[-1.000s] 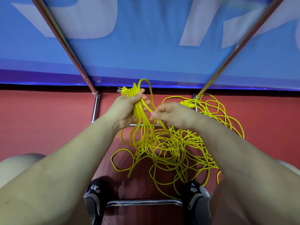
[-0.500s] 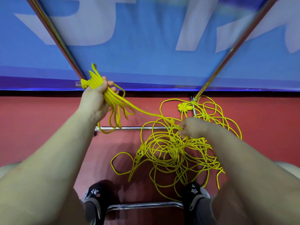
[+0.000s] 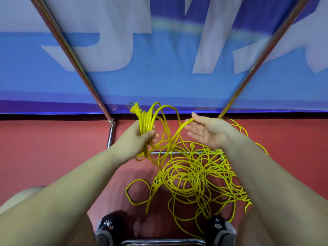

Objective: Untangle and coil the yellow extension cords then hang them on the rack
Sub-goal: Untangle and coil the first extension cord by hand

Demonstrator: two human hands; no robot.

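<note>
Coiling one yellow cord out of a floor tangle

Nearest, two black shoes point(image 3: 217, 228) flank the loose heap of thin yellow extension cords point(image 3: 193, 176) on the red floor point(image 3: 53, 148); above it the left hand point(image 3: 136, 137) clamps a half-made yellow coil point(image 3: 146, 121), while the right hand point(image 3: 207, 132) lies flat-fingered under one strand; that strand could slip off or drag knotted loops up; behind stand chrome rack tubes point(image 3: 111, 134) and a blue banner point(image 3: 159, 82)

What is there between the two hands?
In the head view, loops of yellow cord span the gap: from the coil gripped by the left hand one strand runs across the open right hand.
</note>
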